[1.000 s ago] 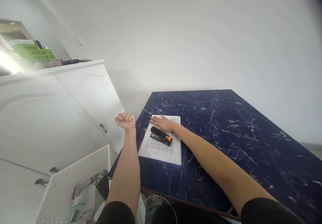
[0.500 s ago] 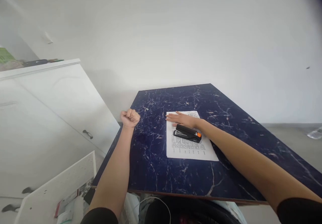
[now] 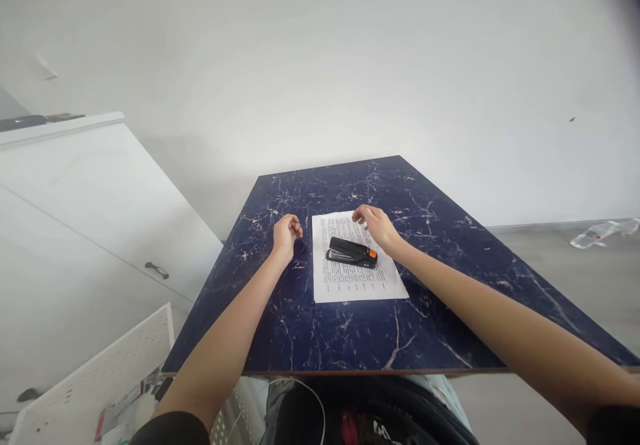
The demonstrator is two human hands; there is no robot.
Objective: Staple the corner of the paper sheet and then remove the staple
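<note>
Stapler (image 3: 351, 253) lies on a printed sheet (image 3: 350, 285) mid-table (image 3: 450, 285), long axis left to right, orange end rightward. Right hand (image 3: 379, 227) sits just behind it, bent fingertips (image 3: 358, 217) on the paper. Left hand (image 3: 286, 233) rests loosely curled beside the sheet, holding nothing.

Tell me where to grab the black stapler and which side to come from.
Take the stapler across its black body near mid-length, coming from above with the fingers on its two long sides. It lies flat on the printed sheet, long and narrow, with its orange end toward the right hand, which is nearest.
</note>
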